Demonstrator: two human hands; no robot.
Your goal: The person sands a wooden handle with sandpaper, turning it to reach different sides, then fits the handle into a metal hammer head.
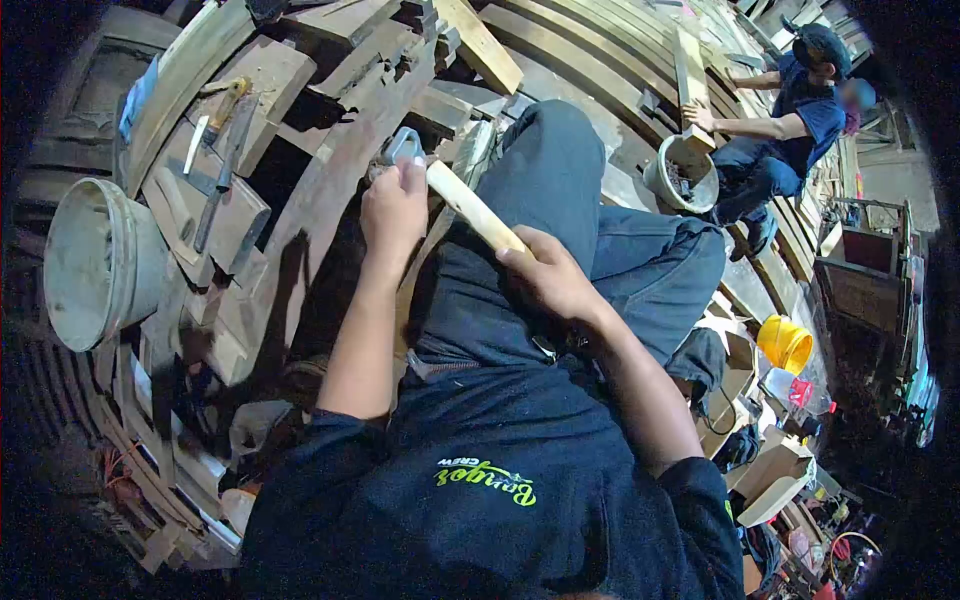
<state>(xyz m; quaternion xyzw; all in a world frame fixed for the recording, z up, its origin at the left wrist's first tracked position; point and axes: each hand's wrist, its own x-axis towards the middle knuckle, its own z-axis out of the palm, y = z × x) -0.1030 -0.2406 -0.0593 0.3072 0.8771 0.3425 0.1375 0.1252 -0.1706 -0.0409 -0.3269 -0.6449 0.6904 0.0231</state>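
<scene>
My left hand (395, 205) is closed around a small grey-blue object (403, 146), which sticks up past the thumb; most of it is hidden by the fingers. In my right hand (552, 277) is the lower end of a pale wooden stick (473, 207), which slants up and left across my thigh. The upper end of the stick lies close to my left hand, just right of it. My legs are bent beneath both hands.
Wooden boards (590, 60) lie behind my knees. A white bucket (105, 265) stands at the left, near long tools (225, 150) on wood blocks. At the upper right a person (800, 110) holds a board beside another bucket (682, 175). A yellow container (785, 343) lies right.
</scene>
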